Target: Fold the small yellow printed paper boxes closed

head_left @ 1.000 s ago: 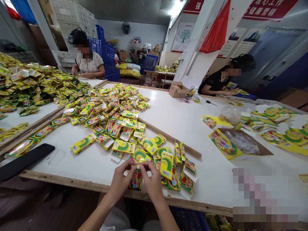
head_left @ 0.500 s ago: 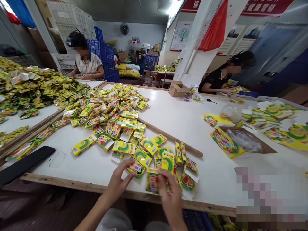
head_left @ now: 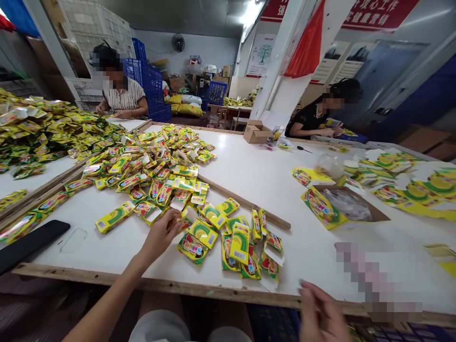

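Note:
My left hand (head_left: 164, 233) reaches into the near side of the pile of small yellow-green boxes (head_left: 153, 161). Its fingers close on a small box (head_left: 188, 217) with a white open end; the fingers partly cover it. My right hand (head_left: 322, 313) is over the table's front edge at the lower right, slightly blurred, its fingers loosely apart with nothing seen in them. Between the hands lie several boxes, among them a box with a melon picture (head_left: 240, 242) and a box printed with coloured letters (head_left: 193, 248). Some have raised end flaps.
Wooden strips (head_left: 245, 202) divide the white table. A heap of small packets (head_left: 42, 133) lies left, beyond a black phone-like object (head_left: 35, 242). An open display carton (head_left: 322, 206) and flat yellow cardboard (head_left: 420, 185) lie right. Two people (head_left: 124, 97) (head_left: 313, 118) sit across the table.
My left hand has moved up and left into the pile and closed on a box. My right hand has moved right, away from the boxes, and the box it held is no longer seen in it.

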The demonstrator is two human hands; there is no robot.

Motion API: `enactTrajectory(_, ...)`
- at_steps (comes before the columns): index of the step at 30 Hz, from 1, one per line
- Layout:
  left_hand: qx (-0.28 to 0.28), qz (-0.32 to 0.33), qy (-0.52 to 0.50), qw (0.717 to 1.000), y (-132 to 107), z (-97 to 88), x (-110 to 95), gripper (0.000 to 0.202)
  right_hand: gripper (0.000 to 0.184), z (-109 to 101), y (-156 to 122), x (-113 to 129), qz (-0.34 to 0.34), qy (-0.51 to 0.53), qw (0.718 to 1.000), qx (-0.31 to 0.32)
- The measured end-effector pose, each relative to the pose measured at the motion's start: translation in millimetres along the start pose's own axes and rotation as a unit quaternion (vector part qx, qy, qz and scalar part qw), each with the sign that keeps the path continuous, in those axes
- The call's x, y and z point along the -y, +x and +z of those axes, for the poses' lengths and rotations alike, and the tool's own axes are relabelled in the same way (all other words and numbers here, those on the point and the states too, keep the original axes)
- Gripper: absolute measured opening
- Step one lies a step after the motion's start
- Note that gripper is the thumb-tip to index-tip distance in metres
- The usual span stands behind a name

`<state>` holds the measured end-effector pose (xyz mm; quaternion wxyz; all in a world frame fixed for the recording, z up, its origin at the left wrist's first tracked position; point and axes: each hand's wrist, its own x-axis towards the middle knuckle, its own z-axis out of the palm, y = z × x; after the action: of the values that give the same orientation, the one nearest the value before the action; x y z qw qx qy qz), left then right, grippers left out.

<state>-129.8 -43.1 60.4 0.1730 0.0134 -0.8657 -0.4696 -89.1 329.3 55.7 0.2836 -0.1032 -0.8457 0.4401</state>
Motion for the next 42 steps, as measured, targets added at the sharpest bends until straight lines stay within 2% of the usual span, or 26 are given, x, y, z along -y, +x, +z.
enactTrajectory(2, -0.019, -0.034, -0.152, 0.988, -20, 15.6, -20, 0.027, 0.03, 41, -22, 30, -0.019, 0.085, 0.991, 0.103)
enactTrajectory(5, 0.03, -0.059, -0.314, 0.947, -50, 44.1, -39, 0.035, 0.025, 90, -44, 60, -0.05, 0.205, 0.947, 0.241)
enactTrajectory(7, 0.05, -0.069, -0.325, 0.942, -62, 57.7, -41, 0.035, 0.025, 111, -51, 67, -0.049, 0.25, 0.923, 0.288)
enactTrajectory(10, 0.062, -0.087, -0.3, 0.948, -69, 63.3, -35, 0.033, 0.024, 126, -53, 65, -0.04, 0.281, 0.911, 0.3)
enactTrajectory(17, 0.106, -0.104, -0.285, 0.947, -65, 50.9, -20, 0.04, 0.023, 133, -41, 66, -0.068, 0.261, 0.899, 0.345)
enactTrajectory(21, 0.1, -0.096, -0.263, 0.955, -64, 50.2, -14, 0.033, 0.016, 137, -37, 69, -0.095, 0.242, 0.889, 0.377)
enactTrajectory(25, 0.101, -0.082, -0.27, 0.954, -64, 46.9, -14, 0.023, 0.025, 138, -40, 63, -0.065, 0.269, 0.888, 0.367)
enactTrajectory(29, 0.083, -0.069, -0.227, 0.968, -64, 44.9, -18, 0.023, 0.02, 138, -40, 62, -0.097, 0.234, 0.891, 0.376)
enactTrajectory(32, 0.051, -0.045, -0.204, 0.977, -66, 48.6, -18, 0.026, 0.016, 140, -37, 68, -0.13, 0.216, 0.898, 0.36)
enactTrajectory(36, 0.015, -0.041, -0.218, 0.975, -68, 51.7, -16, 0.036, 0.012, 143, -38, 73, -0.112, 0.255, 0.901, 0.331)
enactTrajectory(42, 0.051, -0.027, -0.168, 0.984, -64, 42.2, -21, 0.023, 0.015, 138, -43, 75, -0.128, 0.252, 0.9, 0.331)
